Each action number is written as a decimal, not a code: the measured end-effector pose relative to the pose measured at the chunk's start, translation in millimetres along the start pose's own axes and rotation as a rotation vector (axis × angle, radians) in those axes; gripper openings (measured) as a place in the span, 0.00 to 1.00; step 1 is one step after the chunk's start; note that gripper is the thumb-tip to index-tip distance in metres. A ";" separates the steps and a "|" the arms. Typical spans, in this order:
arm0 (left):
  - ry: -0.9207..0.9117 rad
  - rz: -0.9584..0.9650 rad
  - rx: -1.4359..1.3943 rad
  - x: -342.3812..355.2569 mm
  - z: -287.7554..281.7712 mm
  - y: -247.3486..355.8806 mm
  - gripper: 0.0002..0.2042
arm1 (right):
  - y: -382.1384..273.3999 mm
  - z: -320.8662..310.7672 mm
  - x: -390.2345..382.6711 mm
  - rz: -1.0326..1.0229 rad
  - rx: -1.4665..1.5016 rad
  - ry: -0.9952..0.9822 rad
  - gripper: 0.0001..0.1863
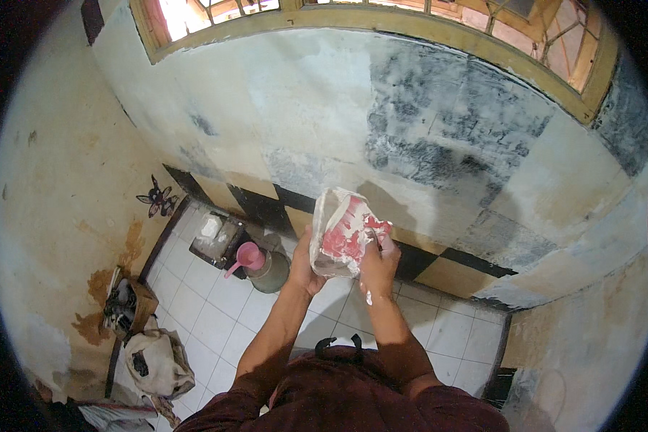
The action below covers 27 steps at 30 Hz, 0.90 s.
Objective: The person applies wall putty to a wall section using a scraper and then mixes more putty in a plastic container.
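My left hand holds a squarish, clear-looking tub by its left side; its walls are smeared with white paste. In my right hand is a red scraper, blotched with thick white paste, lying over the tub's mouth. The fingers of my right hand are closed at the scraper's right edge, where more paste clings. White spots of paste mark my right wrist. Both hands are in front of my body, above the tiled floor. The tub's inside is mostly hidden by the scraper.
Ahead stands a wall with patchy white coating and dark areas, below a yellow-framed window. On the floor at left are a bucket with a pink dipper, a dark box-like object, a filled cardboard box and a pale sack.
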State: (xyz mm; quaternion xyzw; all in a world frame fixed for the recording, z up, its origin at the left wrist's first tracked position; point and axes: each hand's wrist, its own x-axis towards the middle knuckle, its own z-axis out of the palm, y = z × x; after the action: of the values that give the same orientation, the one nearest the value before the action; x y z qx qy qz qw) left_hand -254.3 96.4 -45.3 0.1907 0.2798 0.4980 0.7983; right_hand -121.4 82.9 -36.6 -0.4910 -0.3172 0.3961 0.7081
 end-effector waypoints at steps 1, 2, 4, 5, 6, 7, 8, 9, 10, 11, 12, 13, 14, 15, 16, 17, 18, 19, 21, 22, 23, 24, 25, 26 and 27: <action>-0.004 -0.001 -0.023 -0.6 2.1 -0.8 0.32 | -2.1 -2.7 -1.7 -0.106 -0.147 -0.005 0.08; -0.008 -0.003 -0.045 -1.5 3.7 -1.1 0.32 | -4.7 -4.8 -3.1 -0.212 -0.294 -0.010 0.08; -0.034 -0.005 -0.059 -4.0 5.6 -1.0 0.32 | -12.7 -6.6 -6.9 -0.295 -0.404 0.008 0.08; -0.046 -0.007 -0.066 -5.0 5.8 -1.4 0.32 | -16.5 -7.9 -8.5 -0.334 -0.460 0.017 0.08; -0.035 0.001 -0.063 -5.2 5.6 -1.2 0.32 | -20.9 -9.6 -8.4 -0.316 -0.473 -0.018 0.08; -0.027 0.009 -0.061 -4.8 6.0 0.0 0.31 | -26.3 -11.9 -6.6 -0.299 -0.487 -0.052 0.09; -0.019 0.018 -0.058 -4.5 6.0 1.3 0.31 | -29.1 -14.3 -4.9 -0.282 -0.500 -0.086 0.09; -0.017 0.017 -0.056 -3.8 4.4 2.3 0.31 | -27.3 -17.2 -3.1 -0.247 -0.495 -0.109 0.09; -0.017 0.019 -0.054 -1.9 2.1 3.5 0.31 | -24.7 -19.6 -0.1 -0.214 -0.490 -0.133 0.09; -0.016 0.021 -0.052 0.1 0.4 4.3 0.30 | -23.4 -20.7 1.6 -0.181 -0.484 -0.157 0.09; -0.017 0.026 -0.032 1.8 -0.5 4.9 0.30 | -23.1 -20.6 1.9 -0.172 -0.472 -0.181 0.08; -0.017 0.030 -0.011 3.3 -1.6 5.5 0.30 | -22.5 -19.7 1.6 -0.161 -0.461 -0.205 0.08; -0.016 0.034 0.009 4.2 -2.3 5.8 0.30 | -21.9 -18.5 1.2 -0.150 -0.449 -0.228 0.08; -0.002 0.021 0.022 4.5 -2.4 6.1 0.29 | -20.4 -16.9 0.7 -0.183 -0.435 -0.230 0.08; 0.011 0.007 0.034 4.5 -1.5 6.3 0.29 | -18.5 -15.4 0.3 -0.217 -0.420 -0.231 0.08; 0.025 -0.006 0.046 4.5 -1.1 6.4 0.29 | -17.4 -14.5 0.0 -0.250 -0.406 -0.231 0.08; 0.026 -0.004 0.058 6.1 -2.9 5.6 0.29 | -17.2 -14.5 -0.2 -0.216 -0.408 -0.237 0.08; 0.028 0.001 0.069 7.4 -4.5 5.7 0.29 | -17.1 -13.9 -0.9 -0.181 -0.408 -0.244 0.08; 0.049 -0.014 0.117 6.7 -7.3 6.1 0.30 | -13.5 -11.9 -2.4 -0.119 -0.361 -0.245 0.08; 0.063 -0.036 0.152 4.5 -3.6 6.4 0.30 | -6.7 -11.5 -1.4 -0.093 -0.315 -0.234 0.08; 0.078 -0.058 0.187 2.8 -0.5 6.3 0.31 | 0.3 -11.3 -0.2 -0.068 -0.270 -0.224 0.08; 0.090 -0.069 0.197 1.9 1.9 5.2 0.31 | 8.3 -11.5 1.4 -0.040 -0.194 -0.202 0.08; 0.103 -0.077 0.208 0.5 3.7 4.2 0.31 | 13.7 -9.7 2.1 -0.012 -0.117 -0.184 0.08; 0.117 -0.085 0.218 -0.6 4.2 3.4 0.31 | 17.6 -9.3 2.8 0.016 -0.041 -0.165 0.08; 0.119 -0.097 0.219 -0.6 2.4 2.8 0.32 | 20.0 -10.6 4.0 0.076 0.021 -0.146 0.09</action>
State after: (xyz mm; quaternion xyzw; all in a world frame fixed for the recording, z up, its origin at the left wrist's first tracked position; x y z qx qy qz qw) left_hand -254.9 97.0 -41.7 0.2334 0.3881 0.4358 0.7778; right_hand -115.5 85.8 -58.6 -0.4650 -0.3451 0.4606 0.6727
